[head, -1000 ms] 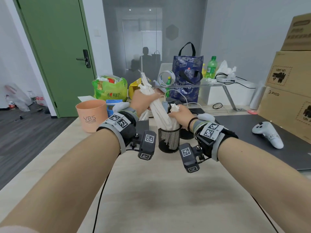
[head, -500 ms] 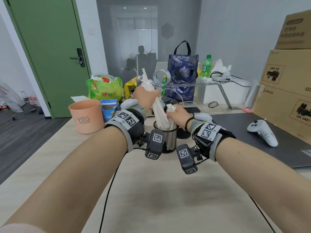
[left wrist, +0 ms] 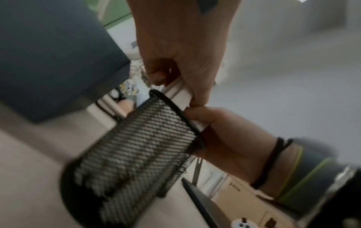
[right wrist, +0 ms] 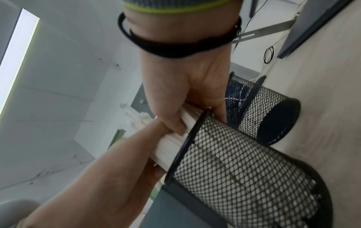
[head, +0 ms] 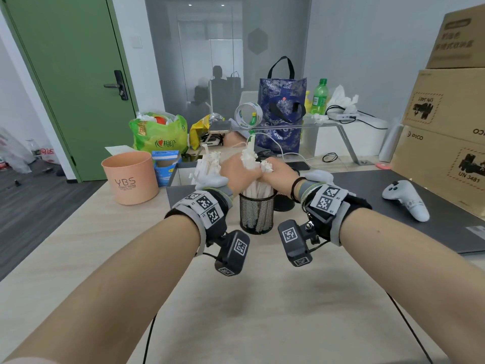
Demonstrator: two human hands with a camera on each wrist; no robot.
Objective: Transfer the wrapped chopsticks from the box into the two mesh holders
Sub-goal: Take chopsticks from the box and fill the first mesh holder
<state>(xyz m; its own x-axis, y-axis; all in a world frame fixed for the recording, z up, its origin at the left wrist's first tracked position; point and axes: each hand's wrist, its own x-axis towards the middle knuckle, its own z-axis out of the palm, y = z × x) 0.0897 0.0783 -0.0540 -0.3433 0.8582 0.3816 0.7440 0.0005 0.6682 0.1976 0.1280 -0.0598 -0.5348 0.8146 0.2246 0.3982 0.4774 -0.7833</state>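
**Bundle goes down into the nearer mesh holder**

Both hands have dropped since a moment ago: the bundle of wrapped chopsticks [head: 254, 189], held high and slanted then, now stands nearly upright with its lower end inside the mesh holder [head: 257, 212]. The left hand [head: 237, 174] is wrapped around the bundle just above the rim, fingers curled round it. The right hand [head: 279, 172] clasps the same bundle from the other side, thumb and fingers closed on the paper sleeves, knuckles touching the left hand's.

I count two mesh holders. The one right under the hands has the white sleeves showing through its wire wall; the right wrist view shows them packed against the rim. The second holder [right wrist: 267, 114] stands just beyond the right hand, behind the first; what it has inside I cannot tell.

One box [head: 181, 174] sits beyond the left hand, open, with more wrapped chopsticks [head: 208, 164] poking up out of it, too many and too bunched to count.

Further left of the left hand stands one pink cup [head: 130, 177]. Off to the right of the right hand lies one white controller [head: 405, 199] on a dark mat [head: 367, 185].
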